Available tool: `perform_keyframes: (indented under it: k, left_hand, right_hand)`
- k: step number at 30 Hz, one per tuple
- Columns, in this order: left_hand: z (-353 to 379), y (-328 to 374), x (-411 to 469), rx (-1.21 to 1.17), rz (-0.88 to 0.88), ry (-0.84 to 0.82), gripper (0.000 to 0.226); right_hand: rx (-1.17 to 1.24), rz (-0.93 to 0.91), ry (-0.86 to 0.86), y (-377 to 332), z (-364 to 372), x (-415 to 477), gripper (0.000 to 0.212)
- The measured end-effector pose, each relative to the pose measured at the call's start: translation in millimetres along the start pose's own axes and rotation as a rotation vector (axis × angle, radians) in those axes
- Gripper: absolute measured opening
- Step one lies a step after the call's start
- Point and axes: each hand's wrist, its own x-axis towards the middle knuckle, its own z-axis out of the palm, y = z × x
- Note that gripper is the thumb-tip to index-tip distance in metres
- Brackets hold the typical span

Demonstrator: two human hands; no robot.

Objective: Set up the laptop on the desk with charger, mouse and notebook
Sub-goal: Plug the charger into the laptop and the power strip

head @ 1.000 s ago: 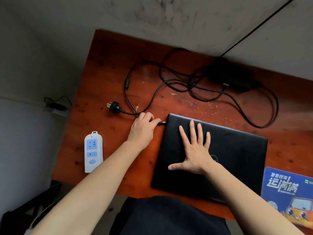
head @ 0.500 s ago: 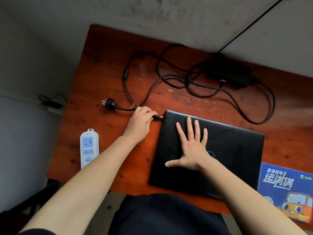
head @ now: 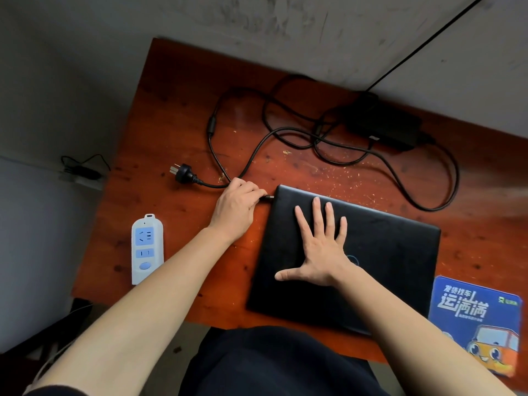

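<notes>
My left hand [head: 237, 207] pinches the black charger plug [head: 268, 197] at one closed black laptop [head: 385, 252]; my right hand [head: 320, 250] lies flat atop. One white power strip [head: 147, 248] sits by the left edge of the bench [head: 177, 110].

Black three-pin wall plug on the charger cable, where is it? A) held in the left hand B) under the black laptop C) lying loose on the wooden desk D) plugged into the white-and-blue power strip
C: the black three-pin wall plug lies loose on the red-brown wooden desk, apart from the white-and-blue power strip; the left hand pinches the charger connector at the closed black laptop's edge instead.
</notes>
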Motion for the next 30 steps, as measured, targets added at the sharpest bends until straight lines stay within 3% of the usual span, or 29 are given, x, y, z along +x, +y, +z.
perform_keyframes:
  k: [10,19,24,26,30]
  left_hand:
    - [-1,-6,17,0.017,0.154,-0.063,0.026]
    - [4,2,10,-0.102,0.017,-0.057,0.028]
    - [-12,2,-15,-0.015,-0.048,-0.046,0.034]
    - [-21,-4,-35,0.042,-0.074,0.042,0.037]
    - [-42,-31,-78,0.158,-0.254,0.136,0.05]
  right_hand:
    - [0.005,-0.004,-0.001,1,2,2,0.151]
    - [0.004,0.005,0.03,1,6,5,0.152]
    - [0.015,-0.027,0.098,4,9,2,0.151]
    - [0.036,-0.049,0.187,5,15,-2,0.14]
    - [0.107,-0.037,0.489,-27,14,9,0.082]
